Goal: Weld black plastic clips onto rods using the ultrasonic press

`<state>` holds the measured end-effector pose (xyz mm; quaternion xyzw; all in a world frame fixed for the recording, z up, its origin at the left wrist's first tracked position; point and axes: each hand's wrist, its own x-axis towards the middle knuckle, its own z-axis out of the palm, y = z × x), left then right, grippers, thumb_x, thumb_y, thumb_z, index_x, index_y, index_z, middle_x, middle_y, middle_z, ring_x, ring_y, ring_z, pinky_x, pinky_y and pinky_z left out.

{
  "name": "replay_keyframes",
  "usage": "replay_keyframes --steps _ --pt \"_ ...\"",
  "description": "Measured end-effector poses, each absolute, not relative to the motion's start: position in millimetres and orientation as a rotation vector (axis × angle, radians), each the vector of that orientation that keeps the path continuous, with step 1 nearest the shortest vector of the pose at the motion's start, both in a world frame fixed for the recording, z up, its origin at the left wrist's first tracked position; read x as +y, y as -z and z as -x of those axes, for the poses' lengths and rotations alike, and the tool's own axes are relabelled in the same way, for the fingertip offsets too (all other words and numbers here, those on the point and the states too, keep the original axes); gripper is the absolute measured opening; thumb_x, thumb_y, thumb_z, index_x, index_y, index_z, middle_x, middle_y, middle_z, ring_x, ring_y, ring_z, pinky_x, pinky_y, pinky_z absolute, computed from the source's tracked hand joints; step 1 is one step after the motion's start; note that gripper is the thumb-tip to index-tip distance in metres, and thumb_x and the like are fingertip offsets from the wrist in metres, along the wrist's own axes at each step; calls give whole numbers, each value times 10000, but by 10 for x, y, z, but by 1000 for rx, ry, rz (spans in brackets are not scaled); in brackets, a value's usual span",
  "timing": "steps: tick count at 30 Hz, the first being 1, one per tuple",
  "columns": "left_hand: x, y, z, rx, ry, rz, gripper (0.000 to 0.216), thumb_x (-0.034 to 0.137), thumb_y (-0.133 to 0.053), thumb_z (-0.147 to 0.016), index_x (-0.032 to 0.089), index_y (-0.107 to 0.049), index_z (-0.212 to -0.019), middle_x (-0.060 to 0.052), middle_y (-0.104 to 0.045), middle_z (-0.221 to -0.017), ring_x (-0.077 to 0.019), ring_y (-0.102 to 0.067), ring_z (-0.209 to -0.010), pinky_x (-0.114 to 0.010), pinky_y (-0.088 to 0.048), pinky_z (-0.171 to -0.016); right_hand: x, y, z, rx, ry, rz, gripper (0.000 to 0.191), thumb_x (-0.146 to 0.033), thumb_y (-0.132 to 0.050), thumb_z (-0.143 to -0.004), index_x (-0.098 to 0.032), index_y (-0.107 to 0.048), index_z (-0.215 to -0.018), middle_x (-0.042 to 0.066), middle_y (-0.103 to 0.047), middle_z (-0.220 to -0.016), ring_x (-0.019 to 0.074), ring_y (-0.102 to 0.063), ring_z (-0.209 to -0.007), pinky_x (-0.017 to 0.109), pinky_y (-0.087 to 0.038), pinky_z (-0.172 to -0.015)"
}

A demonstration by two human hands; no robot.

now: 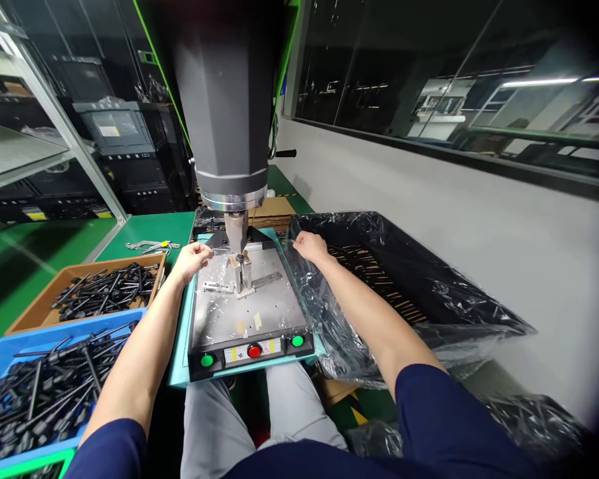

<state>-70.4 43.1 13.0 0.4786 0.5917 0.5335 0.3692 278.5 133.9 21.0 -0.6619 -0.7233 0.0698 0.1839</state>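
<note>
My left hand (194,261) is closed in a pinch at the left side of the machine's metal plate. Over the plate's right edge, my right hand (310,247) is closed in a similar pinch. Thin clear plastic film (220,267) spans the space between them, its glints showing over the plate; its outline is hard to see. Behind the film, a press machine (224,113) points its tool head down at a small metal fixture (241,273) on the base plate (274,309). A red button (254,350) sits between two green buttons on the front panel.
On the left, an orange tray (34,319) and a blue tray (0,349) hold many black rod-like parts. Pliers (152,246) lie behind them. To my right stands a black bin (404,256) lined with clear plastic, with rows of parts inside. A white wall (479,226) bounds the right side.
</note>
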Motion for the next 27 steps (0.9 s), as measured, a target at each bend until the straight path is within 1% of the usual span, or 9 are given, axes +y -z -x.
replay_keyframes --steps 6,13,20,23,25,27 --pt "673 -38 660 1565 -1340 -1234 317 388 -767 -532 141 -589 -622 -15 -602 -571 -74 -445 -456 -217 -356 -458 1457 -179 -2780 -2130 -158 1938 119 -279 -586 -863 -245 -696 -894 33 -740 -938 218 -665 -921 313 -438 -819" --pt "768 -3 595 1612 -1286 -1290 283 374 -756 -583 146 -601 -646 -12 -622 -600 -84 -485 -454 -217 -376 -461 1510 -152 -2791 -2168 -186 2004 164 -244 -578 -889 -226 -717 -975 71 -738 -992 234 -659 -987 358 -433 -889" --pt "784 37 623 1676 -1236 -1298 265 331 -761 -598 154 -564 -595 -16 -618 -592 -88 -501 -437 -215 -397 -451 1532 -62 -2791 -2280 -250 1983 175 -319 -617 -886 -230 -723 -994 78 -726 -1080 268 -644 -1065 391 -455 -898" --pt "786 64 629 1677 -1193 -1293 303 351 -796 -574 151 -570 -603 -39 -652 -640 -103 -539 -459 -225 -425 -462 1520 -49 -2807 -2329 -258 1947 247 -373 -638 -876 -223 -706 -1060 95 -706 -1140 284 -620 -1120 413 -449 -933" --pt "787 84 632 1677 -1150 -1287 344 393 -822 -553 145 -598 -636 -54 -667 -662 -131 -581 -489 -250 -463 -488 1501 -62 -2817 -2354 -260 1926 346 -411 -680 -841 -213 -684 -1124 113 -674 -1211 305 -590 -1170 429 -441 -958" --pt "790 95 640 1687 -1111 -1285 403 443 -840 -535 131 -646 -700 -71 -680 -678 -176 -633 -549 -295 -512 -549 1474 -103 -2819 -2371 -254 1911 453 -440 -718 -804 -194 -660 -1180 136 -629 -1282 325 -558 -1212 434 -439 -972"
